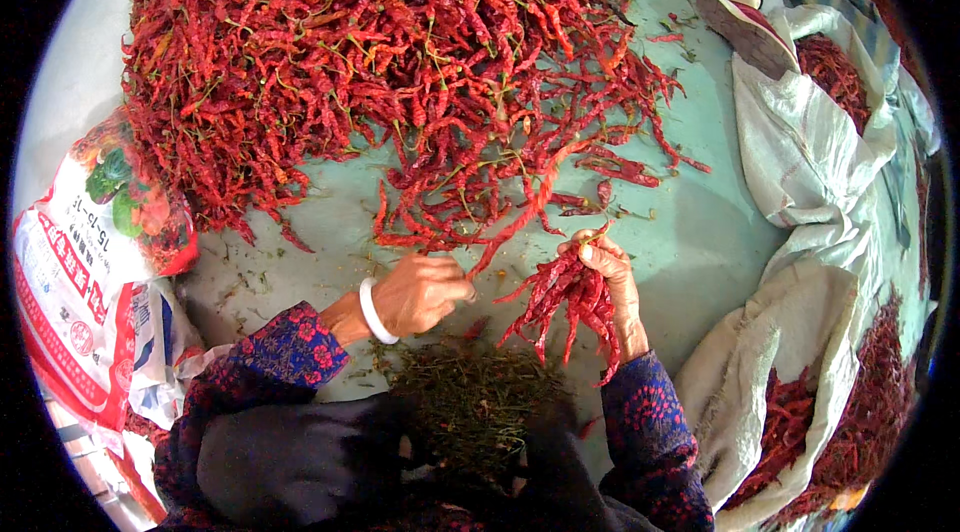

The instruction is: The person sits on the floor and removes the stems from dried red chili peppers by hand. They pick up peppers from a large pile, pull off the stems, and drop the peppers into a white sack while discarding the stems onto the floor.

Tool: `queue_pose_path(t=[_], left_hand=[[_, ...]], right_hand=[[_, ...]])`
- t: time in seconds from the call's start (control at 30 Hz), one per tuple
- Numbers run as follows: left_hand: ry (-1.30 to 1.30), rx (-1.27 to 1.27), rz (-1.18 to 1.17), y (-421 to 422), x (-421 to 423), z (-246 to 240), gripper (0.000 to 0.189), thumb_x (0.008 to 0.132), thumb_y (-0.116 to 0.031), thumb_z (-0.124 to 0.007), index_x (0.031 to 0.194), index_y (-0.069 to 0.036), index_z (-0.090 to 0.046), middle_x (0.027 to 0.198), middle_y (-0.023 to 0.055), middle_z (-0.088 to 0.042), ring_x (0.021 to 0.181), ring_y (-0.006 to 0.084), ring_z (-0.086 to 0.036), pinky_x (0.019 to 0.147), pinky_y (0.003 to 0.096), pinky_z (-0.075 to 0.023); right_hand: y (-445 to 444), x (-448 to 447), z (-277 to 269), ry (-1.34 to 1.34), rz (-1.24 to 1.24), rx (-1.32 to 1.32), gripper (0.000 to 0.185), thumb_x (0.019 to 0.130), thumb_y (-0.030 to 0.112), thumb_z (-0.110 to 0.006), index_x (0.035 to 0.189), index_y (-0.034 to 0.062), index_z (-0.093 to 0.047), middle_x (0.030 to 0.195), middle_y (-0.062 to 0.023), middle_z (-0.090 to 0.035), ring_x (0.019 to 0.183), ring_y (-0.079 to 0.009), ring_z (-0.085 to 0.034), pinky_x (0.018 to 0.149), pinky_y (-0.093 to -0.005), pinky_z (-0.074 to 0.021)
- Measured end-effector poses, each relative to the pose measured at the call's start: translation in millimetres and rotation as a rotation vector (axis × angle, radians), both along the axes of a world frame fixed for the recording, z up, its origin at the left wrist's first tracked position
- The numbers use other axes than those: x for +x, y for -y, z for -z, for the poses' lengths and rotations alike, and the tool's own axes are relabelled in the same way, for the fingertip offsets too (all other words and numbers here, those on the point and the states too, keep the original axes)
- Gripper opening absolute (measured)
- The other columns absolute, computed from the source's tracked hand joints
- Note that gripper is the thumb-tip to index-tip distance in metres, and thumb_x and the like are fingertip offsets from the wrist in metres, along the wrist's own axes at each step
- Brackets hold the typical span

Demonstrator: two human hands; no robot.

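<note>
My right hand (pixel 616 278) grips a bunch of dried red chili peppers (pixel 559 307), their stems gathered at the thumb and their tips hanging down. Curled fingers on my left hand (pixel 424 295) meet the end of a long, slightly blurred red chili (pixel 525 213), which slants up and right from them. A white bangle (pixel 373 310) circles the left wrist. Beyond both hands rises a large heap of dried red chilies (pixel 360 51), thinning to scattered pods at its near edge. Below the hands, between my dark-clad knees, lies a pile of greenish-brown stems (pixel 487 401).
A printed white and red plastic sack (pixel 71 284) leans at the left. Along the right, whitish woven sacks (pixel 806 142) lie folded around more red chilies (pixel 780 423). Another person's shoe (pixel 750 33) rests at the upper right. Bits of stem dot the pale green floor (pixel 697 232).
</note>
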State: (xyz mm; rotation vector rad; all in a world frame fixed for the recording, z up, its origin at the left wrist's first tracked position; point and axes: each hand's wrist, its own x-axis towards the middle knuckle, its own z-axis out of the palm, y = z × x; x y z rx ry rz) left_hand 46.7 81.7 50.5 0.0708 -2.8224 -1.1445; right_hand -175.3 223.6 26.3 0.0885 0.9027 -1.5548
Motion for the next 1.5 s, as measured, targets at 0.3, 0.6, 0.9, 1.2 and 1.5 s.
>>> queue_pose_path(t=[0.3,0.6,0.9,1.2,1.5], left_hand=[[-0.062,-0.101,0.131,-16,0,4,0.022,0.061,-0.007,-0.058,0.082,-0.003,-0.054,0.072,0.0095,-0.053,0.071,0.0262,-0.054,0.059,0.0363,-0.0465],[0.076,-0.008,0.289,-25,4,10,0.028,0.065,-0.009,-0.060,0.093,-0.005,-0.058,0.095,0.0147,-0.056,0.094,0.0313,-0.054,0.077,0.0375,-0.0474],[0.335,1.086,-0.361,13,-39,-25,0.025,0.088,-0.023,-0.053,0.101,-0.002,-0.056,0.082,0.0007,-0.054,0.070,0.0083,-0.054,0.057,0.0220,-0.0439],[0.337,1.225,-0.405,-17,-49,-30,0.025,0.083,-0.030,-0.061,0.085,-0.006,-0.059,0.070,-0.0028,-0.054,0.056,0.0039,-0.046,0.049,0.0184,-0.0358],[0.305,0.924,-0.473,-25,-51,-27,0.019,0.083,-0.023,-0.063,0.075,-0.007,-0.057,0.056,-0.0056,-0.045,0.047,0.0017,-0.036,0.040,0.0201,-0.0252]], right_hand=[[-4,-13,0,-0.074,-0.030,0.004,0.022,0.068,0.010,-0.071,0.083,-0.0002,-0.059,0.102,-0.0176,-0.061,0.080,-0.0189,-0.061,0.074,-0.0327,-0.0502],[-9,-12,-7,-0.067,-0.112,-0.161,0.025,0.066,0.015,-0.073,0.080,0.0007,-0.058,0.091,-0.0183,-0.063,0.083,-0.0257,-0.061,0.081,-0.0376,-0.0468],[-8,-6,-22,-0.137,-0.497,-0.035,0.023,0.063,0.011,-0.073,0.077,-0.0016,-0.061,0.081,-0.0148,-0.065,0.077,-0.0220,-0.062,0.078,-0.0328,-0.0464],[7,12,-32,-0.005,-0.623,0.008,0.030,0.070,0.011,-0.070,0.094,-0.0052,-0.062,0.084,-0.0139,-0.065,0.078,-0.0206,-0.063,0.075,-0.0299,-0.0482],[6,19,-27,-0.046,-0.652,0.058,0.030,0.068,0.010,-0.073,0.093,-0.0036,-0.062,0.083,-0.0086,-0.065,0.073,-0.0146,-0.060,0.072,-0.0275,-0.0468]])
